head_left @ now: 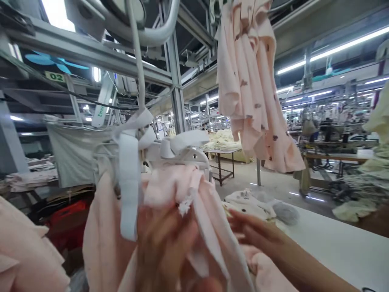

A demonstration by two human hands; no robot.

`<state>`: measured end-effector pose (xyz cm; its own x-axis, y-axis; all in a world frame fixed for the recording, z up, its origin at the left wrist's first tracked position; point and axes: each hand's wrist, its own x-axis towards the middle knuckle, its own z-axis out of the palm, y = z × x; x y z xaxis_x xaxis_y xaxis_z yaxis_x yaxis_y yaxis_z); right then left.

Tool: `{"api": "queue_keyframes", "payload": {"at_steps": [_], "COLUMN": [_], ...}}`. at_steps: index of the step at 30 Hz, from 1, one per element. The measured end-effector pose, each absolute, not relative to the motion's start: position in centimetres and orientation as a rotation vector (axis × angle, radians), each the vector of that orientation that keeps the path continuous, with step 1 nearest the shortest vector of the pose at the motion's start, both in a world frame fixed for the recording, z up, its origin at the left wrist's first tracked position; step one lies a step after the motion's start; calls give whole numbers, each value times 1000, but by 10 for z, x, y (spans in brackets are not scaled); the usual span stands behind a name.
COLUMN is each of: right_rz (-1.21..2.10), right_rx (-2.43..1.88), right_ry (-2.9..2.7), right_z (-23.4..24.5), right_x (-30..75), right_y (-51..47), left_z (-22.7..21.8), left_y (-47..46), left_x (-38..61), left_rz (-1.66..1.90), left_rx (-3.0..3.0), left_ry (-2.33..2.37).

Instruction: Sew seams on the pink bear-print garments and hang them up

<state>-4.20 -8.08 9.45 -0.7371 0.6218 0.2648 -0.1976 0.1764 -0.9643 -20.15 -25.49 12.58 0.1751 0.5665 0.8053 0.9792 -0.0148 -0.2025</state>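
Observation:
Pale pink fabric pieces (pixel 212 211) hang in front of me from a white hanger-like clamp (pixel 197 156). My left hand (pixel 164 243) is raised against the middle of this fabric, its fingers smeared by motion, so its grip cannot be made out. My right hand (pixel 255 231) reaches in from the right. Its fingers look stretched and apart, with the tips beside the fabric's right edge and partly hidden. A white elastic-like strip (pixel 129 186) dangles left of the hands from a grey hanging rod (pixel 138 61). A small frayed white tuft (pixel 184 206) shows just above my left hand.
More pink printed pieces (pixel 246 81) hang at upper right. A white tabletop (pixel 328 247) on the right bears cream printed fabric (pixel 252 202). Another pink bundle (pixel 24 247) is at lower left. A metal post (pixel 178 101) and overhead rails stand close ahead.

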Motion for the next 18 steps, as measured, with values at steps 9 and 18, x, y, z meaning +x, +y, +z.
{"api": "queue_keyframes", "payload": {"at_steps": [9, 18], "right_rz": [1648, 1227], "right_rx": [-120, -82], "right_ry": [-1479, -1428], "right_z": [160, 158], "right_x": [-139, -117], "right_y": [-95, -102], "left_z": [181, 182], "left_y": [-250, -238], "left_x": [-249, -252], "left_rz": [-857, -823], "left_rx": [-1643, -1571], "left_ry": [-1542, -1379]}}
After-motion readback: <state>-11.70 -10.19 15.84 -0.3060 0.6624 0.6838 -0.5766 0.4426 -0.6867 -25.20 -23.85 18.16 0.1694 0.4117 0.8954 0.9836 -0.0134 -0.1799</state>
